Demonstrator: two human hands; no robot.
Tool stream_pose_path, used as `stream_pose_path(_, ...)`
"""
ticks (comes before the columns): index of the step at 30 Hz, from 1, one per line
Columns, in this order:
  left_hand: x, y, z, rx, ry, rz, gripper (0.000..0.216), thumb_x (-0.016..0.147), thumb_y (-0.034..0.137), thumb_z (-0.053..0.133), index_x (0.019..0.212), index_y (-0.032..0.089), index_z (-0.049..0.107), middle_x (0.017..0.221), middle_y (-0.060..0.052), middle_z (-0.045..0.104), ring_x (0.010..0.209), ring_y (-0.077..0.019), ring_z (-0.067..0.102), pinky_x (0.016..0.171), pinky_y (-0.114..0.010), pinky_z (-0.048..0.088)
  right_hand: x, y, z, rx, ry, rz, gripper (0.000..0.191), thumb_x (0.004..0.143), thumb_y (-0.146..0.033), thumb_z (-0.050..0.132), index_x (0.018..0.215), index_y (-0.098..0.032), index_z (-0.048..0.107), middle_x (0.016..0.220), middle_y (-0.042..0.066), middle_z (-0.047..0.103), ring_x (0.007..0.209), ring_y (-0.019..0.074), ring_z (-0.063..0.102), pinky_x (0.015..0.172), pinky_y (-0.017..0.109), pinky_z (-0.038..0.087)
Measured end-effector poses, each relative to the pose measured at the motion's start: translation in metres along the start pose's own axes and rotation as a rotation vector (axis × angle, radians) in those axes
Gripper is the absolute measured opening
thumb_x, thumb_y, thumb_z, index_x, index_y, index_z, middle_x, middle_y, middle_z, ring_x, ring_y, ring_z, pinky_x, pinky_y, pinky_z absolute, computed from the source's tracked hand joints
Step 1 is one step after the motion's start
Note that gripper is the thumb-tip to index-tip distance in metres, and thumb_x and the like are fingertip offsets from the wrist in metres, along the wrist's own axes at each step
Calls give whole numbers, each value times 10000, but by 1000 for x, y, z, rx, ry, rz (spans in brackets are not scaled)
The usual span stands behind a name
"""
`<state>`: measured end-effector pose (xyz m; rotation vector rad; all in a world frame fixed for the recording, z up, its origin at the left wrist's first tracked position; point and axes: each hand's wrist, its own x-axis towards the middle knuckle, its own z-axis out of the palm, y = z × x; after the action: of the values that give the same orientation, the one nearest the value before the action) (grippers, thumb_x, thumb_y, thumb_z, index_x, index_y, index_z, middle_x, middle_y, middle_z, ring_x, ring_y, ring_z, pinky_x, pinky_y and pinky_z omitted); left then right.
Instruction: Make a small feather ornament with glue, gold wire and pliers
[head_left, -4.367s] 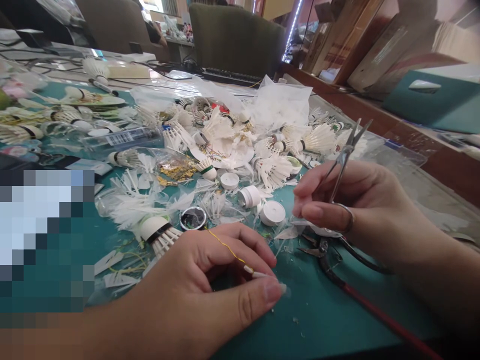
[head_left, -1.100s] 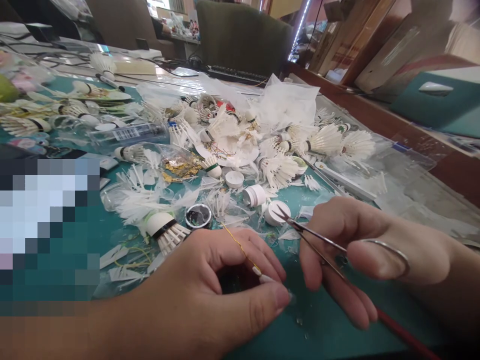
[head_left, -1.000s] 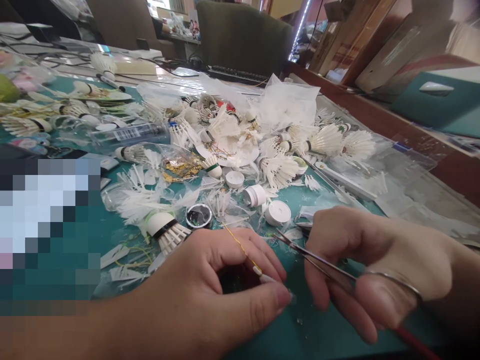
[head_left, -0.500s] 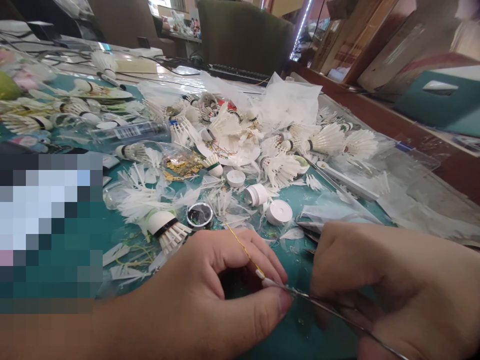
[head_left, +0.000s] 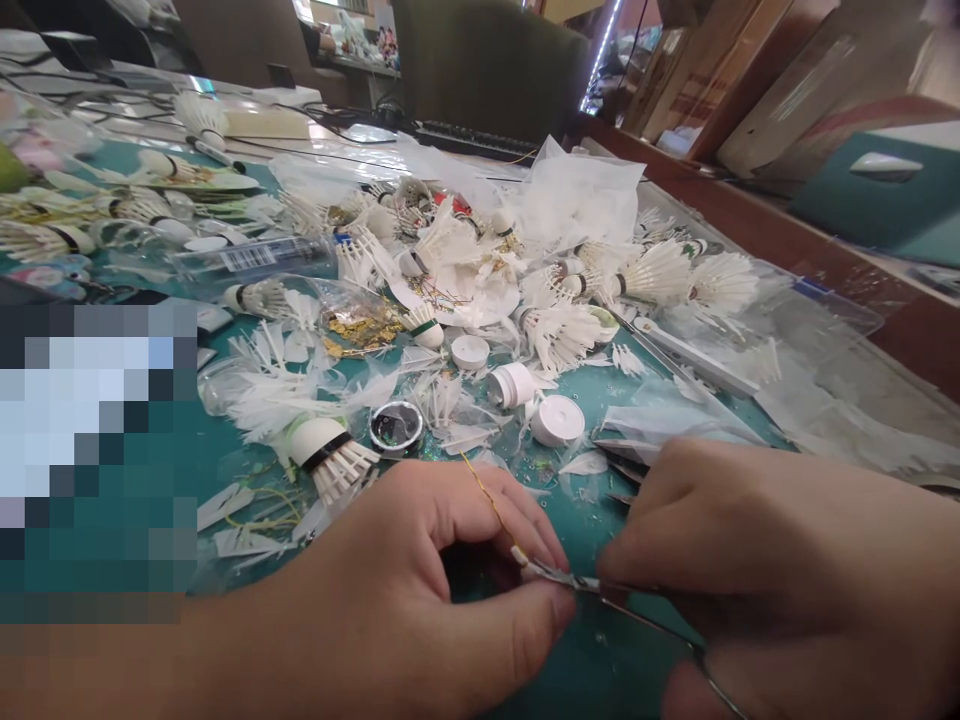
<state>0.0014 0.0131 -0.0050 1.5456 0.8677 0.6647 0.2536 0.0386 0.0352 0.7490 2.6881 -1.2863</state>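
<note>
My left hand (head_left: 465,590) is closed in a pinch on a small white feather piece (head_left: 519,555). A thin yellow wire (head_left: 486,492) rises from that piece, up and to the left. My right hand (head_left: 757,570) grips small metal scissors (head_left: 589,584), their handles spread apart and partly hidden by the fingers. The scissor blades lie against the white piece, right by my left fingertips. Just beyond my left hand, a shuttlecock (head_left: 319,445) with a black band lies on the green mat (head_left: 600,655).
White caps (head_left: 557,420) and a small black-filled round dish (head_left: 396,428) stand behind my hands. Further back are heaped shuttlecocks (head_left: 562,335), loose feathers and a bag of golden bits (head_left: 364,330). Dark pointed tools (head_left: 619,462) and a long pale strip (head_left: 705,362) lie to the right.
The scissor handles have spread wider and more of the pivot now shows. My right hand has shifted slightly. My left hand still pinches the feather piece in nearly the same place.
</note>
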Motion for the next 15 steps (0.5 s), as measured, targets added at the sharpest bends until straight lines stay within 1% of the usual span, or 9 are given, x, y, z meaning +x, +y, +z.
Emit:
stream_pose_path(4,-1,-2,0,11,10,-9,90,863,220,815,774,227,821,850,7,840,765,-179,788,704,-240,621,-7,-2,2,-197,47,35,326,1037,-506,689,901,-216,745,666,-14,663,540,133,476,502,306,200)
stream_pose_path(6,-1,-2,1,21,10,-9,84,860,230,820,777,223,827,845,3,840,760,-183,792,699,-242,623,-11,-4,4,-267,60,56,303,1052,-486,663,908,-231,739,681,-10,674,549,146,483,517,326,187)
stream_pose_path(10,0,-2,1,36,12,14,78,855,205,829,779,220,840,855,13,848,753,-160,792,717,-221,619,-16,-4,7,-254,57,46,320,1066,-486,630,871,-245,708,668,-20,649,556,148,471,517,322,187)
stream_pose_path(13,0,-3,0,27,-1,35,106,862,186,846,761,215,837,857,21,845,732,-136,779,710,-204,607,-16,0,8,-223,61,14,336,1042,-516,667,868,-232,716,670,-15,645,534,136,435,489,313,164)
stream_pose_path(15,0,-4,0,14,-4,38,122,872,186,848,755,215,834,858,23,843,729,-132,778,707,-202,607,-15,2,7,-212,92,-7,348,1018,-525,709,851,-221,729,653,-13,628,515,130,416,475,305,160)
